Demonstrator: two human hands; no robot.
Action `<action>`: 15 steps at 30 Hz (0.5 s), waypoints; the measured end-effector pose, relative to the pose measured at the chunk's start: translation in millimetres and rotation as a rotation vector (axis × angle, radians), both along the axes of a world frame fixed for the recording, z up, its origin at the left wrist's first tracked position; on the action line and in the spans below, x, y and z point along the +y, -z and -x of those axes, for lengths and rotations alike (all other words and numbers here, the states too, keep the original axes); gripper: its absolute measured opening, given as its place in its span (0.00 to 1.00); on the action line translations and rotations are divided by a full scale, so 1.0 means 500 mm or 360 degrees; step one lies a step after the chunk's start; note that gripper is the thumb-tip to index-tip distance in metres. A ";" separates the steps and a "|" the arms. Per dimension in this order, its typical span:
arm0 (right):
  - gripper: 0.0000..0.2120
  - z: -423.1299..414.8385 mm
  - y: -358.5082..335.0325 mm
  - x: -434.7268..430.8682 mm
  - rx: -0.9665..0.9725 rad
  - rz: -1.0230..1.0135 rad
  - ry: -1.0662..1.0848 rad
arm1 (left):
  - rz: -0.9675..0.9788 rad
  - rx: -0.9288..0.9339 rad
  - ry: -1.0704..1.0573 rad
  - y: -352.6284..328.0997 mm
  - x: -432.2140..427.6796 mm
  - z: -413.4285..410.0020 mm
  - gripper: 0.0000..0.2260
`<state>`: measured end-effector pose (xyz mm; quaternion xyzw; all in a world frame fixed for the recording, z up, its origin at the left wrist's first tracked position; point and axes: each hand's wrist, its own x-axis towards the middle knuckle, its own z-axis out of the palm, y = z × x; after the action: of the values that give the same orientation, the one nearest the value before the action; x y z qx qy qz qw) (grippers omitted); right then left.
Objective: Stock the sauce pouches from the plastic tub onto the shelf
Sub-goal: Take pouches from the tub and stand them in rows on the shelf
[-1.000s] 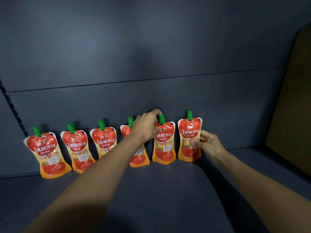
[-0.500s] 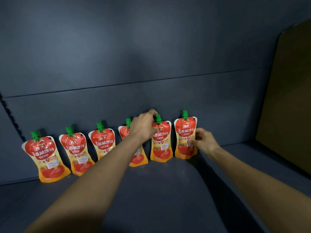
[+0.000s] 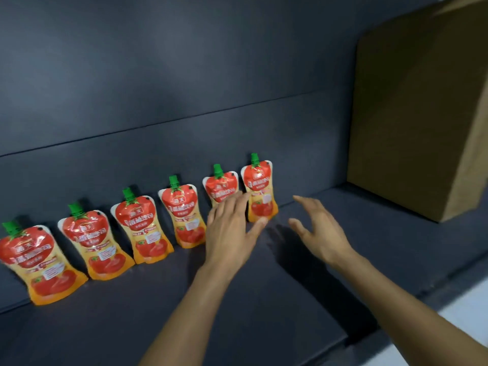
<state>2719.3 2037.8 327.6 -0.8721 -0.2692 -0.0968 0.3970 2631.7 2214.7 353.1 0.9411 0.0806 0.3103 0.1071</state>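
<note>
Several red and orange sauce pouches with green caps stand in a row against the back wall of the dark shelf (image 3: 264, 299). The leftmost pouch (image 3: 37, 260) is nearest me; the rightmost pouch (image 3: 260, 191) is farthest. My left hand (image 3: 229, 231) hovers open with spread fingers in front of the second pouch from the right (image 3: 220, 187), hiding its lower half. My right hand (image 3: 319, 231) is open too, just right of the rightmost pouch and apart from it. Neither hand holds anything. The plastic tub is out of view.
A brown cardboard box (image 3: 417, 114) stands on the shelf at the right. The shelf's front edge (image 3: 396, 310) runs along the lower right, with a pale floor strip (image 3: 470, 310) beyond it. Bare shelf surface lies between the last pouch and the box.
Both hands let go of the two rightmost pouches and pulled back with fingers spread. The view shifted right, so the row now sits lower left and more of the box shows.
</note>
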 end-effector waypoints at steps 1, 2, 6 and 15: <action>0.25 0.029 0.011 -0.023 -0.0030 -0.0001 0.0065 | 0.0044 0.0030 0.0068 0.012 -0.022 0.012 0.26; 0.24 0.057 0.024 -0.049 -0.0055 0.0002 0.0137 | 0.0092 0.0078 0.0134 0.024 -0.046 0.024 0.26; 0.19 0.163 0.078 -0.156 -0.0187 0.0004 0.0402 | 0.0202 0.0199 0.0403 0.061 -0.149 0.072 0.24; 0.14 0.326 0.184 -0.416 -0.0283 -0.0251 0.1019 | 0.0469 0.0321 0.1027 0.136 -0.428 0.118 0.17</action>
<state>2556.3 1829.6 235.6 -0.8672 -0.0071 -0.3125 0.3876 2572.5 2000.7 285.2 0.9184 -0.1665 0.1513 0.3254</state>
